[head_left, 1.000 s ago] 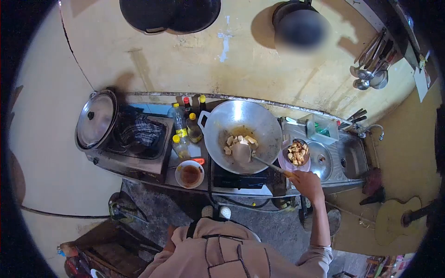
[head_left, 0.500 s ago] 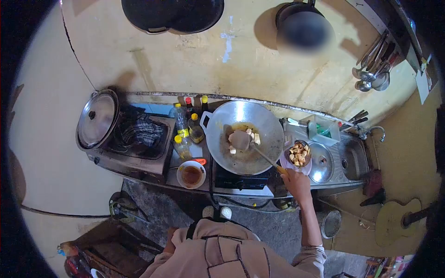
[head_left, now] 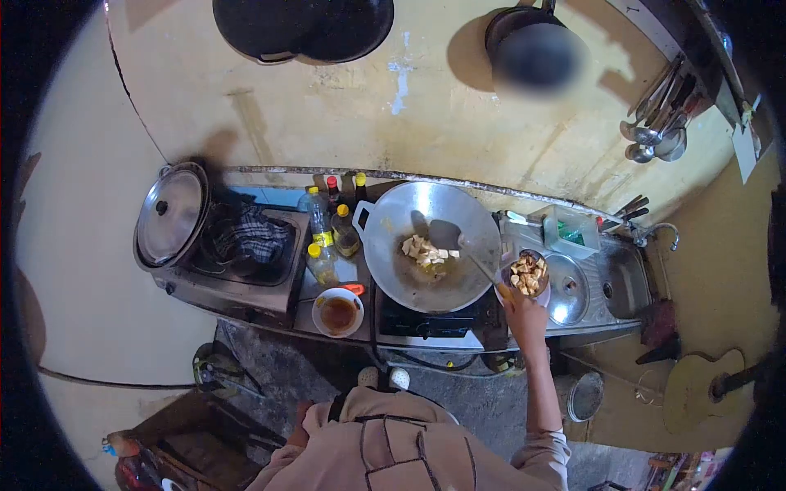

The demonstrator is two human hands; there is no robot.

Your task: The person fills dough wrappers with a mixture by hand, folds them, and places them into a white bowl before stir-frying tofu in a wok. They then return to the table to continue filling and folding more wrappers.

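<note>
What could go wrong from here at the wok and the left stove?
Right hand works the spatula beside the browned pieces; a wide stroke might knock them.
No hand steadies the wok, so it could shift.
Checkered cloth on the left stove might scorch if lit.

this is a kitchen: a wok (head_left: 385,245) sits on a stove (head_left: 430,321), a sink (head_left: 626,282) with a tap (head_left: 667,229) is set in the surface (head_left: 356,327), bottles (head_left: 322,233) stand by the wok, and ladles (head_left: 655,135) and pans (head_left: 336,29) hang on the wall (head_left: 327,106).
</note>
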